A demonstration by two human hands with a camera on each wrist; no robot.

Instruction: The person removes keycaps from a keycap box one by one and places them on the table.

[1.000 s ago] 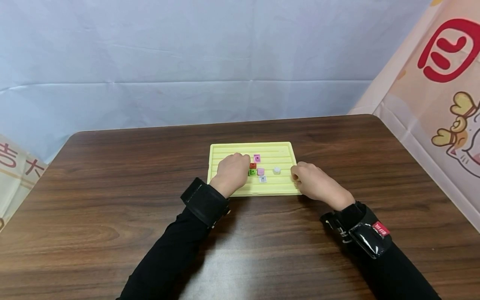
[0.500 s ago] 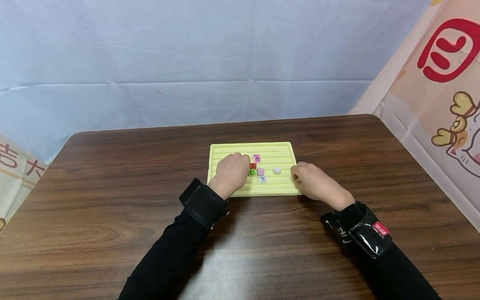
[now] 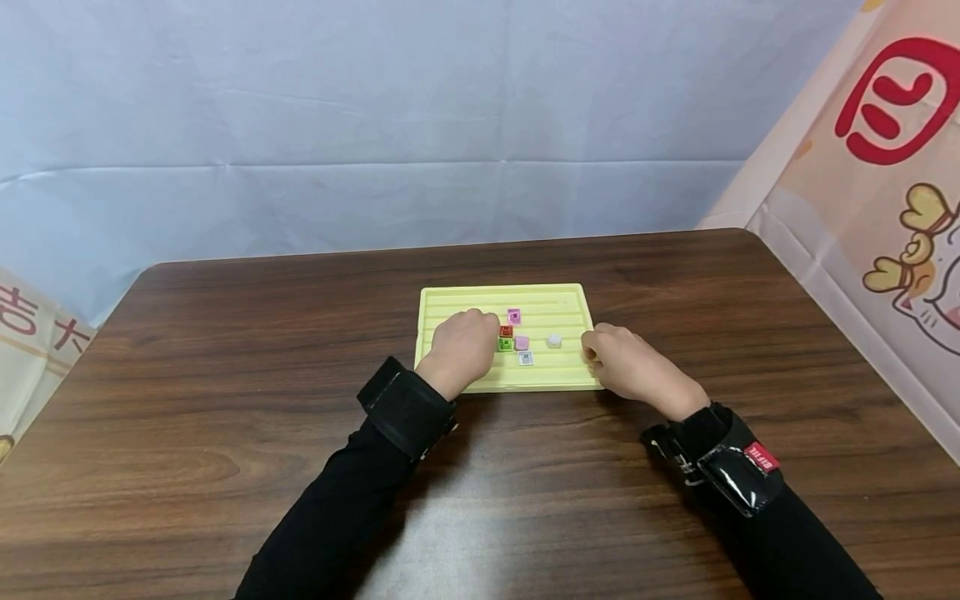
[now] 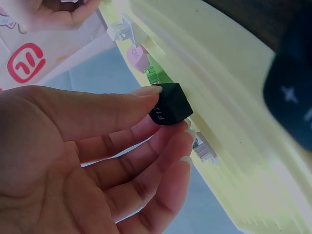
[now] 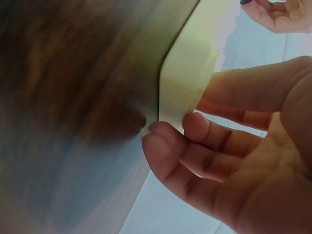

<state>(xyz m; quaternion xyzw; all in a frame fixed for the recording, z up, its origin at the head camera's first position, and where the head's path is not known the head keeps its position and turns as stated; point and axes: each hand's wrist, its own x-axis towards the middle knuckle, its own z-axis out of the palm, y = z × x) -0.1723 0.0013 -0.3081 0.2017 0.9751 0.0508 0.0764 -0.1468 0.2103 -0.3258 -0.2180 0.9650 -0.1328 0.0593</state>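
Observation:
In the left wrist view my left hand (image 3: 461, 350) pinches a black keycap (image 4: 173, 105) with white lettering between thumb and fingertips, close over the pale yellow ridged tray (image 3: 540, 295). The head view hides this keycap behind the hand. Just right of that hand sit a red keycap (image 3: 506, 331), a green keycap (image 3: 506, 344) and a lilac keycap (image 3: 521, 342). My right hand (image 3: 637, 371) holds the tray's right edge, thumb on the rim and fingers curled at the outer side in the right wrist view.
A pink keycap (image 3: 513, 316) lies farther back on the tray, a pale grey one (image 3: 526, 358) nearer the front, and a white one (image 3: 554, 341) toward the right. A blurred black shape (image 4: 292, 87) with white marks looms close to the left wrist camera. Brown wooden table (image 3: 300, 333) surrounds the tray.
My left hand and wrist have shifted very slightly over the tray. The right hand, the tray and the visible keycaps keep their places.

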